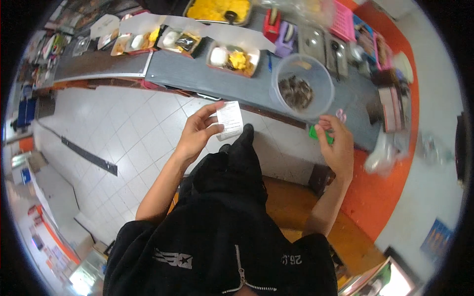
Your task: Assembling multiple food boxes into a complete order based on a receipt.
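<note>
My left hand [197, 132] pinches a white printed paper slip [230, 120] between thumb and fingers, in front of the counter edge. On the right, my right hand [338, 147] has its thumb and fingers closed around a small green object [314, 132] at the counter's front edge. The fingers partly cover it, so its kind is not clear. Just beyond that hand stand a clear round tub [323, 93] with dark pieces inside and pink scissor handles [341, 115].
Open food boxes with white rice and yellow food, one of them nearest [233, 57], line the grey counter [192, 71]. Behind stand a tray of yellow food [217, 10], a red tape dispenser [271, 24], a purple one [285, 39], lidded metal containers [312, 43] and a pink basket [343, 20].
</note>
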Demonstrator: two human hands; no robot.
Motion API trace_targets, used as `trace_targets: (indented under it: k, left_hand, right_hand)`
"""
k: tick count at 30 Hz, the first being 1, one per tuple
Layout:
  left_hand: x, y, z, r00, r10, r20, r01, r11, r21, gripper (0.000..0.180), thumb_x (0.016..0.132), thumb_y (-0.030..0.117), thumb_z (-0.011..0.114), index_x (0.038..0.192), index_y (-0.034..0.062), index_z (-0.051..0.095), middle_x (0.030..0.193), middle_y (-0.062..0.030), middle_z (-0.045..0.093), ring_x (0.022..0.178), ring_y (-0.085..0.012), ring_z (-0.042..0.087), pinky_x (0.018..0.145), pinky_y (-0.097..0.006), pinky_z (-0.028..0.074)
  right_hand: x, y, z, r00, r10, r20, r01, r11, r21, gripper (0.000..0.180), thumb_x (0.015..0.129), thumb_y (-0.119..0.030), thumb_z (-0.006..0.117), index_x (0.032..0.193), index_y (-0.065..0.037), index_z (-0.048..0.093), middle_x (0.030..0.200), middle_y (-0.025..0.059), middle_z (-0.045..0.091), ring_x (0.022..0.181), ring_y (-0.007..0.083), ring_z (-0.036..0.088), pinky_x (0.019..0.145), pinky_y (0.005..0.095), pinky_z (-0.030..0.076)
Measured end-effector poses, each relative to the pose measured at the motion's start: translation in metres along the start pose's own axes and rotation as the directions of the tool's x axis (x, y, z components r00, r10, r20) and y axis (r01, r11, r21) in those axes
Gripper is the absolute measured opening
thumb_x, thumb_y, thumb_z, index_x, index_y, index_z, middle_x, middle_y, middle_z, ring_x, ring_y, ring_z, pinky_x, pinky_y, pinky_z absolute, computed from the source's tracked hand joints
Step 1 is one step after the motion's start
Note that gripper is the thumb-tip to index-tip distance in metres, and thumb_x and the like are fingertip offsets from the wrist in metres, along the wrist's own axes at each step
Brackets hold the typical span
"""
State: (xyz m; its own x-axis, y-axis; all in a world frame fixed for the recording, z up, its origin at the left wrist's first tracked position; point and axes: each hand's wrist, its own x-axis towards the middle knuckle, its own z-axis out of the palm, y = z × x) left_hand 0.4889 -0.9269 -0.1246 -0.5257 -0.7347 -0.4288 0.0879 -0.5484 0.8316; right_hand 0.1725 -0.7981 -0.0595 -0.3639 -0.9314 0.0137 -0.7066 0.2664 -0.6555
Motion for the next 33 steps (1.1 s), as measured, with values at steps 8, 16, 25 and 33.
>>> trace_targets:
  k: [8,16,25,33]
  left_hand:
    - [0.073,-0.002,-0.017,0.942,-0.041,-0.333,0.124,0.965,0.232,0.046,0.088,0.002,0.062,0.133,-0.0012,0.053,0.112,-0.0112,0.064,0.104,-0.0167,0.059,0.091,-0.031,0.047]
    - [0.124,0.014,0.046,0.952,-0.16,-0.261,0.275,0.819,0.503,0.035,0.097,0.029,0.063,0.101,-0.0049,0.07,0.081,-0.0067,0.069,0.075,-0.0102,0.061,0.068,-0.028,0.048]
    - [0.148,-0.041,0.103,0.954,-0.289,0.078,0.176,0.754,0.633,0.057,0.097,0.039,0.056,0.068,-0.0101,0.058,0.053,-0.0204,0.045,0.05,-0.0167,0.047,0.053,-0.04,0.041]
    - [0.14,-0.06,0.106,0.954,-0.296,0.047,0.217,0.792,0.57,0.06,0.103,0.042,0.047,0.065,-0.0034,0.055,0.056,0.0005,0.042,0.057,-0.0104,0.039,0.053,-0.035,0.035]
  right_hand:
    - [0.134,0.068,0.03,0.939,0.015,0.344,0.002,0.999,-0.049,0.02,0.092,-0.012,0.061,0.108,-0.001,0.063,0.097,0.0167,0.068,0.092,0.0319,0.067,0.081,0.0393,0.051]
    - [0.197,0.101,0.043,0.883,-0.045,0.467,0.076,0.996,-0.049,0.02,0.088,-0.01,0.062,0.105,0.0,0.063,0.098,0.0198,0.067,0.091,0.0388,0.064,0.079,0.0436,0.05]
    - [0.188,0.113,0.136,0.682,-0.207,0.702,0.525,0.806,-0.273,0.052,0.07,-0.009,0.077,0.119,-0.002,0.061,0.128,0.0149,0.055,0.12,0.0331,0.053,0.095,0.0433,0.049]
    - [0.218,0.122,0.135,0.708,-0.161,0.688,0.616,0.616,-0.49,0.028,0.082,-0.015,0.066,0.106,-0.003,0.064,0.093,0.0151,0.07,0.09,0.0338,0.07,0.07,0.0456,0.058]
